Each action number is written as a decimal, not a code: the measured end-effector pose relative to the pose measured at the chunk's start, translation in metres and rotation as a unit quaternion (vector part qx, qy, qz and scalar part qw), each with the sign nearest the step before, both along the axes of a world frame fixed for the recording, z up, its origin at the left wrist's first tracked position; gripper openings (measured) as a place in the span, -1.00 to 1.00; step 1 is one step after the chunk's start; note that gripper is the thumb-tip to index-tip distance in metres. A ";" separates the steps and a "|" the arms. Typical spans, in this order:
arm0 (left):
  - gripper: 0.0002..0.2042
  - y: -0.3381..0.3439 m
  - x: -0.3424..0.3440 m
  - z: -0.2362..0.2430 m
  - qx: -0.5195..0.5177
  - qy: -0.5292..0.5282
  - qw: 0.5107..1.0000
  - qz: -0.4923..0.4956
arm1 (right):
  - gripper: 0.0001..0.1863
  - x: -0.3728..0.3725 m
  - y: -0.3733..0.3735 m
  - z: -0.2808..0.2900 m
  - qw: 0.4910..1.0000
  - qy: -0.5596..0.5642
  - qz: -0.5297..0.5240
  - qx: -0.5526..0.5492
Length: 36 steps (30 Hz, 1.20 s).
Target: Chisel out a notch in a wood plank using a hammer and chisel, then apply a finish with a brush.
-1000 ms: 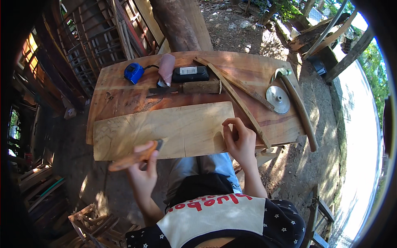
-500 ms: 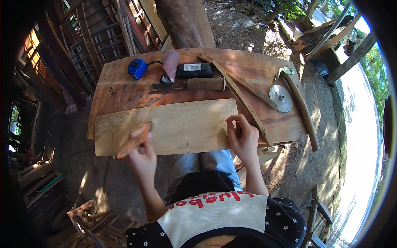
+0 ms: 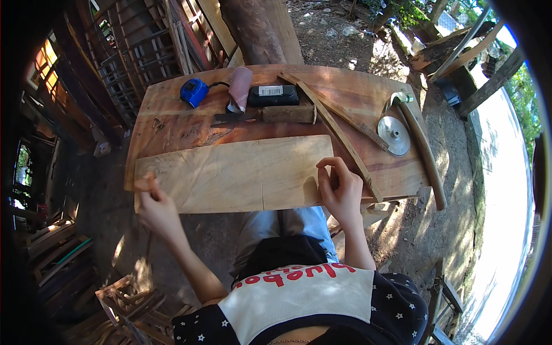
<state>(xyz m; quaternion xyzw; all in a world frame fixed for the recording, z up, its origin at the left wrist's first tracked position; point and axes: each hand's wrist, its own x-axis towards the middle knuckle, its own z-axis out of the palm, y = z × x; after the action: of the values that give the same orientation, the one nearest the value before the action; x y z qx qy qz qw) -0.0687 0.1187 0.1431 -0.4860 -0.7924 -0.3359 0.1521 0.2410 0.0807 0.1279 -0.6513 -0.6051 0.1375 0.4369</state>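
Observation:
A pale, flat wooden board (image 3: 236,172) lies lengthwise along the near side of the worktable, with a thin dark line across it. My left hand (image 3: 158,210) is at the board's left end, closed and slightly blurred. A wooden-handled tool with a dark tip is in its fingers; the hand now hides most of it, so its exact kind is unclear. At the board's right end, my right hand (image 3: 340,190) has curled fingers, with the fingertips against the board near its edge.
On the wooden worktable (image 3: 374,86) are a blue tape measure (image 3: 194,92), a pink roll (image 3: 240,86), a black case (image 3: 274,95), a wood block (image 3: 287,115), crossed wooden strips (image 3: 339,138), a metal disc (image 3: 394,137) and a hammer (image 3: 422,149). Wooden frames stand at the far left.
My left hand has moved left along the board to its left end, carrying the wooden-handled tool, which is now mostly hidden. My right hand stays at the right end.

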 end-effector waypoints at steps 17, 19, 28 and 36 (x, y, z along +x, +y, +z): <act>-0.81 0.010 -0.038 0.002 -0.004 -0.028 0.999 0.025 | -0.95 -0.002 -0.002 0.000 1.000 -0.001 -0.005 -0.001; -0.83 0.007 0.000 -0.003 0.028 0.043 0.998 -0.036 | -0.95 -0.002 -0.002 0.001 1.000 -0.001 -0.003 -0.005; -0.80 0.015 0.033 -0.006 0.034 -0.330 0.873 -0.356 | -0.95 -0.001 0.002 -0.001 1.000 0.001 0.000 -0.006; -0.75 0.025 -0.028 0.000 -0.069 0.035 0.993 0.093 | -0.95 0.000 -0.002 0.003 1.000 -0.008 0.001 0.004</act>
<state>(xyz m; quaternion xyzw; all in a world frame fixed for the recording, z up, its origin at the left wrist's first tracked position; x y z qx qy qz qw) -0.0969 0.1438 0.1434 -0.4309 -0.8498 -0.2471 0.1763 0.2408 0.0788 0.1308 -0.6498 -0.6096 0.1302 0.4350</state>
